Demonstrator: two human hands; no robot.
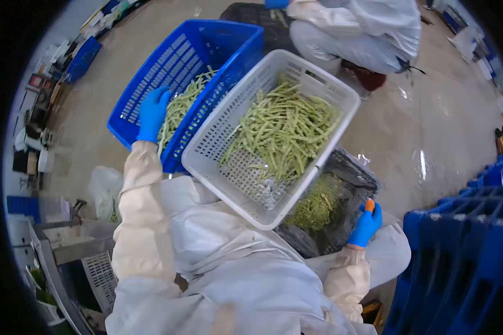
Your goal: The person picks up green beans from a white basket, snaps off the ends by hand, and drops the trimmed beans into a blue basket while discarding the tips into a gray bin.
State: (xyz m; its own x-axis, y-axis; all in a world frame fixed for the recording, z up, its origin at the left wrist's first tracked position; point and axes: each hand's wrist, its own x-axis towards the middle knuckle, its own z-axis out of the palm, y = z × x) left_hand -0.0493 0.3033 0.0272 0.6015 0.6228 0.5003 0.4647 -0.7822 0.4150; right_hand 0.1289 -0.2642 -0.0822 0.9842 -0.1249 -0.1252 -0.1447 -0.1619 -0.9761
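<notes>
My left hand [152, 114], in a blue glove, is over the near side of a blue crate [142, 92], its fingers stretched out beside the long green beans [179, 111] inside. It holds nothing that I can see. My right hand [366, 226], also gloved in blue, is closed around a small orange object [369, 205] whose kind I cannot make out. That hand is at the right edge of a black plastic bag [349, 173] with green trimmings [317, 207] in it. Between my hands, a tilted white perforated crate [212, 137] contains many green beans [288, 128].
Another person in pale work clothes [369, 33] crouches at the top, beside a dark bag [251, 14]. Blue stacked pallets [458, 251] stand at the right. A clear plastic bag [106, 190] and a metal frame [44, 262] are at the left.
</notes>
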